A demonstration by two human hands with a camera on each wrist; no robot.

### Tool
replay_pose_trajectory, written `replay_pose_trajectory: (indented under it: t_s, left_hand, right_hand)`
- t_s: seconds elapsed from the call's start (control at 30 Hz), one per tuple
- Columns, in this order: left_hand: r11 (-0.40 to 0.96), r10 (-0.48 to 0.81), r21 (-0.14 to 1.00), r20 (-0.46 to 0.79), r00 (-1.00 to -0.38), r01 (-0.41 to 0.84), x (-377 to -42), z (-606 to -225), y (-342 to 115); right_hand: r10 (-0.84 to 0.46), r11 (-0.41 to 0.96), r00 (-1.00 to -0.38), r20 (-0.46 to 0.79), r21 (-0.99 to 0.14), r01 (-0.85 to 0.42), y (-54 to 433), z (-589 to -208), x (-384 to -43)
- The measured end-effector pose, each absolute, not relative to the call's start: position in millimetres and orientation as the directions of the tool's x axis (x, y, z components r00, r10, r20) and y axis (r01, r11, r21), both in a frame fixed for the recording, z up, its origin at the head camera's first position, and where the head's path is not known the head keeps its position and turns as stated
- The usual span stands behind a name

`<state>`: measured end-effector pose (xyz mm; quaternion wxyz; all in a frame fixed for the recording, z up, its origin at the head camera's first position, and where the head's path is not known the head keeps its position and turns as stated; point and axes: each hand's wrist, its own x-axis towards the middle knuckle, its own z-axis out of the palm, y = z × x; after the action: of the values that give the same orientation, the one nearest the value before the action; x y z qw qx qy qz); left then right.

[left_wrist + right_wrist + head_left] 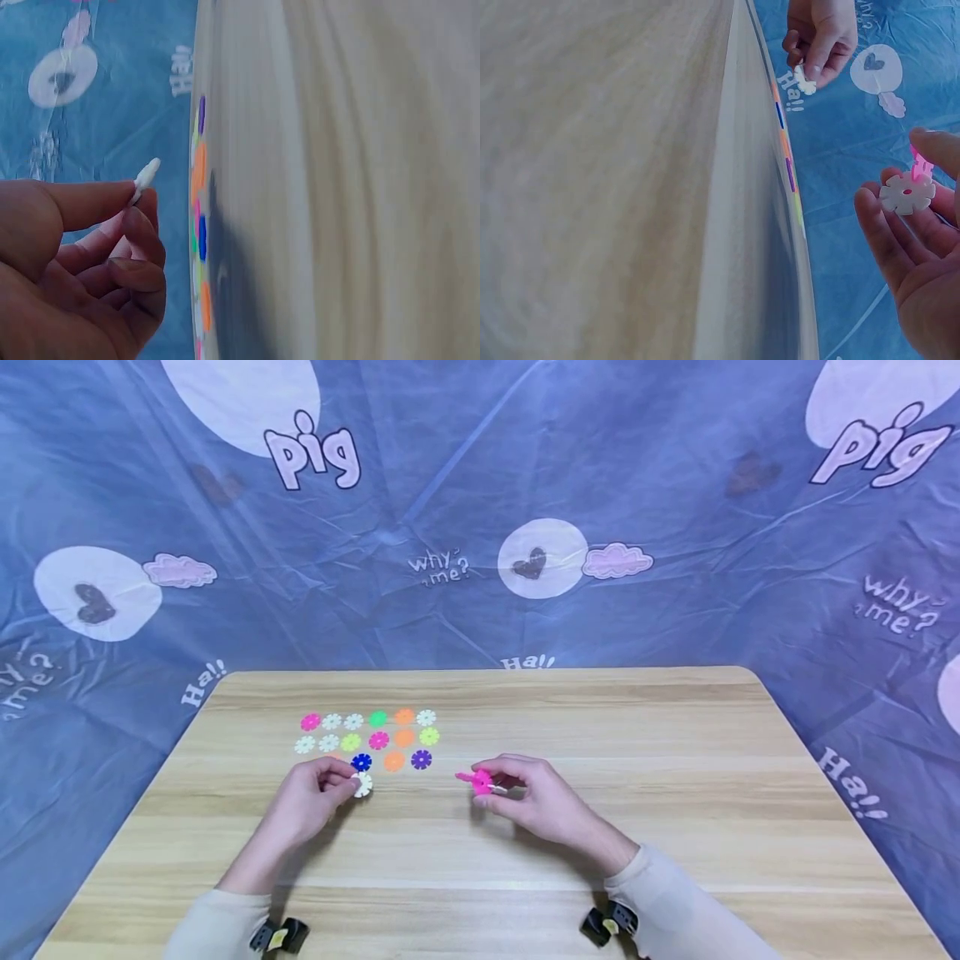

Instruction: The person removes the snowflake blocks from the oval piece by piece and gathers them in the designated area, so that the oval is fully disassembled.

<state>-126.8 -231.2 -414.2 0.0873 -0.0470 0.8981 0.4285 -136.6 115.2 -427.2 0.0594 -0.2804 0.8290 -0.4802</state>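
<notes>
Between thumb and fingertips my left hand (309, 797) pinches a white snowflake disc (363, 785), held above the table at the near edge of the disc rows. The left wrist view shows that disc (148, 174) nearly edge-on. To the right, my right hand (542, 800) pinches a small joined piece of pink snowflake discs (482, 782) with a white disc. In the right wrist view the white disc (907, 193) faces the camera, slotted against a pink disc (922, 163). The two hands are apart, and both held pieces are off the table.
Loose snowflake discs lie flat in rows on the wooden table (675, 735), among them a green disc (377, 718), a dark blue disc (362, 762) and a purple disc (422, 760). One orange disc is partly behind my left hand. A blue printed cloth (450, 460) hangs behind.
</notes>
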Motion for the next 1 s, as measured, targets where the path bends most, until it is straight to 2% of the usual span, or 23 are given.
replay_pose_trajectory:
  t_s: [0.47,0.8,1.0]
  left_hand:
    - [0.789,-0.02,0.587,-0.27,-0.963,-0.182,-138,-421,-260]
    - [0.872,0.017,0.476,-0.255,-0.967,-0.11,-142,-420,-260]
    - [0.865,0.002,0.488,-0.24,-0.971,-0.119,-141,-417,-256]
  right_hand:
    - [-0.531,0.387,-0.83,0.169,-0.824,-0.415,115,-427,-137]
    - [-0.535,0.377,-0.829,0.163,-0.832,-0.407,115,-426,-136]
    - [-0.535,0.378,-0.83,0.161,-0.833,-0.405,116,-425,-136]
